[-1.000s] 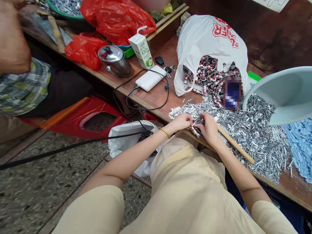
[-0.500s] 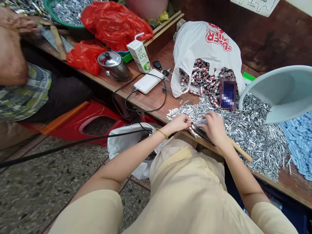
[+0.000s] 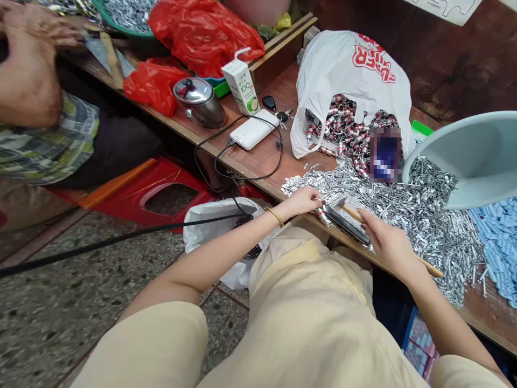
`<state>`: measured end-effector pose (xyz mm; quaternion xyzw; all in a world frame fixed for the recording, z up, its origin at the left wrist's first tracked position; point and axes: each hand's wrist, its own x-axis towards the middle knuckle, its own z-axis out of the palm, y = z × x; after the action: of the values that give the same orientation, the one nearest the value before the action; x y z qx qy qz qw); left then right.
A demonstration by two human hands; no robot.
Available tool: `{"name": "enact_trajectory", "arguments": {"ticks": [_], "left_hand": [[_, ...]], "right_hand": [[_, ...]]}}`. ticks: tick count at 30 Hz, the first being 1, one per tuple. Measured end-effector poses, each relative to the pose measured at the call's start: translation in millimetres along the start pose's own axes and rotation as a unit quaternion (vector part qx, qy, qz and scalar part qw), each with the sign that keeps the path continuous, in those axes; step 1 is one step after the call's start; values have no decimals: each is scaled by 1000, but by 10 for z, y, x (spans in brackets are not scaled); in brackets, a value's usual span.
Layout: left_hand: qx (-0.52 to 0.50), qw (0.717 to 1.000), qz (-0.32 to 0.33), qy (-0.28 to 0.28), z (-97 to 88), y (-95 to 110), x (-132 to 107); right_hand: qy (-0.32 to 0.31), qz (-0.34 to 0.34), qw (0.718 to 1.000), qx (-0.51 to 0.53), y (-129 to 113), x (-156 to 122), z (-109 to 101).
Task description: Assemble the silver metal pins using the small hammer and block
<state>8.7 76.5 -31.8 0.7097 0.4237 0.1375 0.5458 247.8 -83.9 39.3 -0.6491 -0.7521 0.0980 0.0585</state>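
Observation:
My left hand (image 3: 301,200) is pinched shut on a small red-and-silver part (image 3: 322,214) at the table's front edge. My right hand (image 3: 388,243) is wrapped round the wooden handle (image 3: 430,267) of a small hammer, whose head (image 3: 339,203) lies just right of the left fingertips. A dark flat metal block (image 3: 346,225) lies under the hammer. Both hands rest at the near edge of a heap of small silver metal pieces (image 3: 416,210).
A white bag (image 3: 347,70) spills red-and-silver parts (image 3: 343,129). A grey basin (image 3: 472,156) and blue pieces (image 3: 498,242) lie right. A power bank (image 3: 254,130), keys (image 3: 278,113), juice carton (image 3: 242,86), steel pot (image 3: 200,102) and red bags (image 3: 202,37) sit left. Another person's hand (image 3: 28,70) is far left.
My right hand left the part, slid right along the table edge and closed on the hammer handle. My left hand stayed pinched on the small part.

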Motion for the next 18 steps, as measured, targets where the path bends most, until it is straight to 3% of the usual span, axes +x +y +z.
{"name": "enact_trajectory", "arguments": {"ticks": [4, 15, 18], "left_hand": [[-17, 1000, -11, -9, -6, -4, 8], [-3, 1000, 4, -1, -3, -26, -6], [-7, 999, 28, -25, -53, -27, -19]], "right_hand": [[15, -43, 999, -26, -157, 12, 33], [-28, -35, 994, -96, -286, 86, 154], [-37, -34, 993, -104, -288, 78, 164]]}}
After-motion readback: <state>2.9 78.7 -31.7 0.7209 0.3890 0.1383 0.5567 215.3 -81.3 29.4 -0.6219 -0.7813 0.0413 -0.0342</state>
